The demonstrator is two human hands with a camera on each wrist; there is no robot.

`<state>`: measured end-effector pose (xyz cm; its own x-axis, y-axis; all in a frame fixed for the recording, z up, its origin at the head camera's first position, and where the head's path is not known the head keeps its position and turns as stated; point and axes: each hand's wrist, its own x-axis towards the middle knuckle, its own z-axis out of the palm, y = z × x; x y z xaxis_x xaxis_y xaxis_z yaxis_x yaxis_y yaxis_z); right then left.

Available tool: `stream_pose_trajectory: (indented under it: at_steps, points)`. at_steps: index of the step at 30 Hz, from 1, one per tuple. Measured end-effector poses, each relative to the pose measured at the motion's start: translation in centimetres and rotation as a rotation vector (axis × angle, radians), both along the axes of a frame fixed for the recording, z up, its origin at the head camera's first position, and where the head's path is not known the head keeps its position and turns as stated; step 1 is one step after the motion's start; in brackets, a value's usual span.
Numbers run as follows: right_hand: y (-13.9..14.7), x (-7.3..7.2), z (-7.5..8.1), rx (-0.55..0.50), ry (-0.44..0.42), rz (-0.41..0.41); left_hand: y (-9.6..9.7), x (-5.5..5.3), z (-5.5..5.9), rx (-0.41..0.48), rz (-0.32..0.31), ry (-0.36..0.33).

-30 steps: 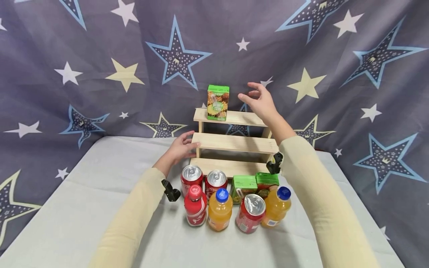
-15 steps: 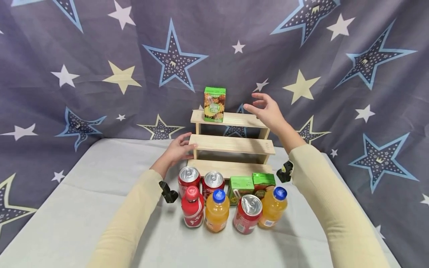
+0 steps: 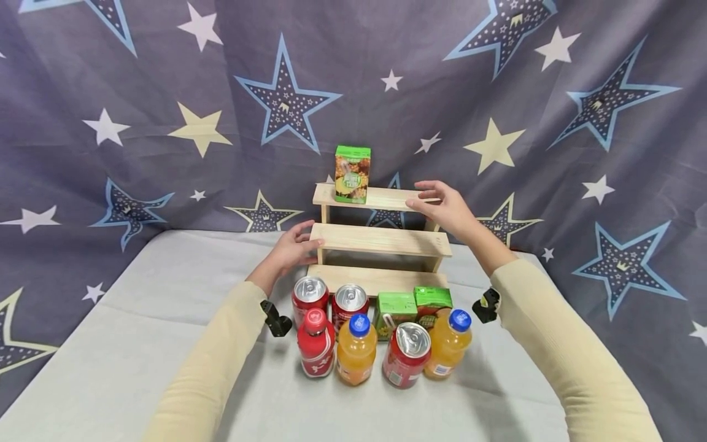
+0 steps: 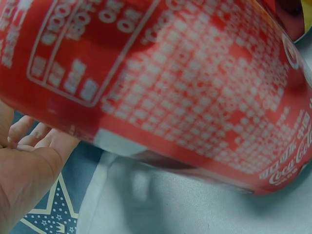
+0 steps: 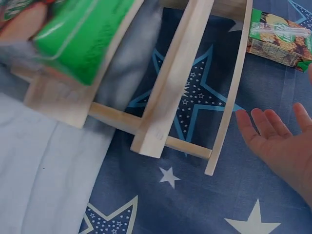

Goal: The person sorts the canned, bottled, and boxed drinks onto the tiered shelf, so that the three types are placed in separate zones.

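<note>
A three-step wooden display shelf stands at the back of the table. My left hand holds the left end of its middle board, thumb at the board's edge. In the left wrist view a red Coca-Cola can hides part of that hand. My right hand is at the right end of the top board, fingers and thumb spread and nothing between them. The right wrist view shows this hand with extended fingers beside the top board. A green-topped juice box stands upright on the top board's left part.
Before the shelf stand red cans, two green juice boxes, a red bottle and two orange drink bottles with blue caps. A star-patterned curtain hangs close behind the shelf.
My right hand has come down from above the top board to its right end, fingers still spread. My left hand stays at the middle board. The head view has shifted slightly.
</note>
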<state>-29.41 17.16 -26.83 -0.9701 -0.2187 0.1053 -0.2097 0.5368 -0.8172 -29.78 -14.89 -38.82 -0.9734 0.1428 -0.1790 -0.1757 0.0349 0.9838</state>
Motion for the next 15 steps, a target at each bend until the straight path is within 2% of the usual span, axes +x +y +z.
stream_pose_trajectory:
  at_steps: [7,15]
  points:
    - [1.2,1.0,-1.4,0.002,-0.036,0.074,-0.1,-0.2,-0.1,-0.004,0.01,0.005]
    - [3.1,2.2,-3.3,0.05,-0.053,0.119,0.0,-0.2,-0.2,-0.008,0.01,-0.001]
